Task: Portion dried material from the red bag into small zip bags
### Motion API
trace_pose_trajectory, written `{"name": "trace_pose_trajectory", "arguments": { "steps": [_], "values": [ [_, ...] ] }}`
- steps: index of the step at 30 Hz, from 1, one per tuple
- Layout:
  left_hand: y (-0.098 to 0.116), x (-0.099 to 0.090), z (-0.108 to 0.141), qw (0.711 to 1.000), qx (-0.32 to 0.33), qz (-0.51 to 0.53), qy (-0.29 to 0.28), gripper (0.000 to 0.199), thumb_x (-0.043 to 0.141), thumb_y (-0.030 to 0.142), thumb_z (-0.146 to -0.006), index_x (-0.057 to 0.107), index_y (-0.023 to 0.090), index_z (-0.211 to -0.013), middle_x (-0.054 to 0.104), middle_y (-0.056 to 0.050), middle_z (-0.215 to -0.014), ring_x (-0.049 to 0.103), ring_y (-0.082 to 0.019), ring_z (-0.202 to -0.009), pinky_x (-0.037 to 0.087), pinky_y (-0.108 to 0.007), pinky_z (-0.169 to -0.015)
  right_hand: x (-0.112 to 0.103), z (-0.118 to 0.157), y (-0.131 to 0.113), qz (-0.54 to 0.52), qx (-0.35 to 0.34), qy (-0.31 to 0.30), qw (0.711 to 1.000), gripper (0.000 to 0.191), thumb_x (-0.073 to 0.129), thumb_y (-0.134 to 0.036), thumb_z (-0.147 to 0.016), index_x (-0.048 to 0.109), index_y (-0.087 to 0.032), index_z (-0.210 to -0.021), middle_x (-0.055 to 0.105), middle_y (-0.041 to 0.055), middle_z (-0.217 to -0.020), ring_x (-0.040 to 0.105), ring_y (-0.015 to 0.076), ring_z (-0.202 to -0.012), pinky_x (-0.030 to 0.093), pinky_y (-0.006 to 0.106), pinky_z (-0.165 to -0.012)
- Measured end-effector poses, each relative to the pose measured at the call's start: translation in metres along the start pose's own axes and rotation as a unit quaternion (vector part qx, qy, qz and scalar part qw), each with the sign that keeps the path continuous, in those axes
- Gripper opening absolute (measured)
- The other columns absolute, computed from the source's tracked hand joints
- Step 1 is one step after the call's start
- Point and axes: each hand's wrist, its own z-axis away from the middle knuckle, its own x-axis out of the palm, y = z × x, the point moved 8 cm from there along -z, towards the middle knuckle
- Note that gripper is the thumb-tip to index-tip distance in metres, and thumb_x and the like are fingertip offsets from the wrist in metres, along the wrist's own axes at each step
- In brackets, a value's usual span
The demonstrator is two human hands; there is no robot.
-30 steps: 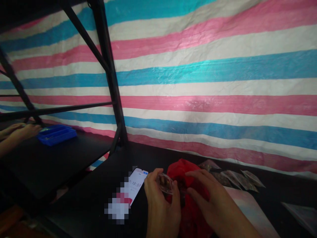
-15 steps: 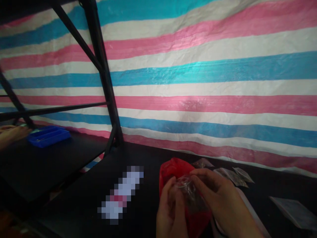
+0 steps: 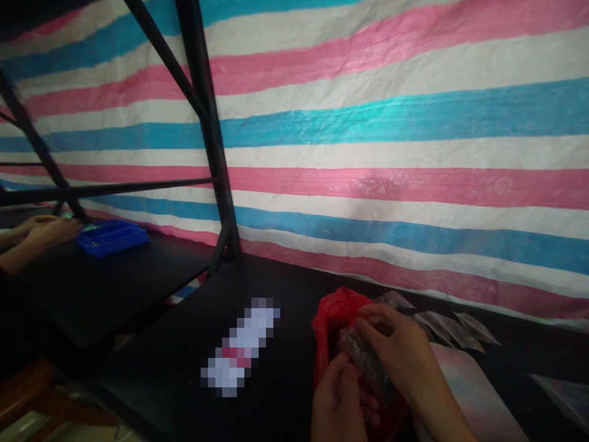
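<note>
Head view: a small clear bag (image 3: 368,363) is held by the right hand (image 3: 407,350), its upper end pinched between thumb and fingers. The fingertips of the left hand (image 3: 338,396) are brought to the bag's left edge; whether it is gripped by them cannot be told. The clear bag is held over an open red plastic bag (image 3: 339,301), which is set on the near black table (image 3: 170,350). To the right of the red bag, a pale sheet (image 3: 473,387) is laid, with several filled packets (image 3: 448,331) at its far side. To the left, a pixelated oblong (image 3: 242,347) is seen. On the far-left table (image 3: 170,252), a blue tray (image 3: 115,247) is placed beside 2 hands of another person (image 3: 53,232).
</note>
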Motion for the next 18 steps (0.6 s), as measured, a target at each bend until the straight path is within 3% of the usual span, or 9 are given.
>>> {"name": "trace_pose_trajectory", "arguments": {
  "steps": [4,7,13,18],
  "values": [
    [0.001,-0.001,0.0,0.996,-0.059,0.001,-0.062,0.052,0.073,0.056,-0.081,0.072,0.015,-0.112,0.069,-0.002,-0.065,0.064,-0.017,-0.056,0.05,-0.025,-0.055,0.005,0.002,-0.002,0.01,-0.008,-0.005,1.0,0.026,0.059,-0.044,-0.077,0.073,-0.024,-0.087,0.083,0.0076,-0.088,0.078,0.0282,-0.081,0.057,0.038,-0.075],
    [0.004,0.0,0.001,0.992,-0.09,0.0,-0.09,0.055,0.073,0.053,-0.082,0.07,0.013,-0.119,0.071,-0.002,-0.065,0.064,-0.017,-0.054,0.048,-0.024,-0.053,0.001,0.002,0.001,0.016,0.008,0.029,0.999,0.034,0.06,-0.048,-0.073,0.072,-0.025,-0.095,0.082,0.0063,-0.083,0.078,0.0296,-0.079,0.056,0.039,-0.072],
    [0.0,0.004,0.0,0.986,-0.121,0.083,-0.075,0.074,0.076,0.049,-0.08,0.057,0.013,-0.142,0.072,0.0,-0.068,0.065,-0.015,-0.05,0.046,-0.022,-0.048,0.003,0.003,0.006,0.0,0.022,0.029,0.999,0.041,0.063,-0.053,-0.072,0.07,-0.026,-0.101,0.082,0.0058,-0.08,0.079,0.0319,-0.077,0.057,0.042,-0.071],
    [-0.002,0.0,-0.002,0.987,-0.121,0.086,-0.054,0.079,0.078,0.045,-0.077,0.056,0.013,-0.145,0.074,-0.001,-0.074,0.062,-0.013,-0.046,0.042,-0.022,-0.042,0.004,0.005,0.005,-0.022,0.026,0.022,0.999,0.044,0.066,-0.053,-0.07,0.071,-0.025,-0.103,0.082,0.0058,-0.078,0.079,0.0334,-0.079,0.057,0.044,-0.074]
  ]
}}
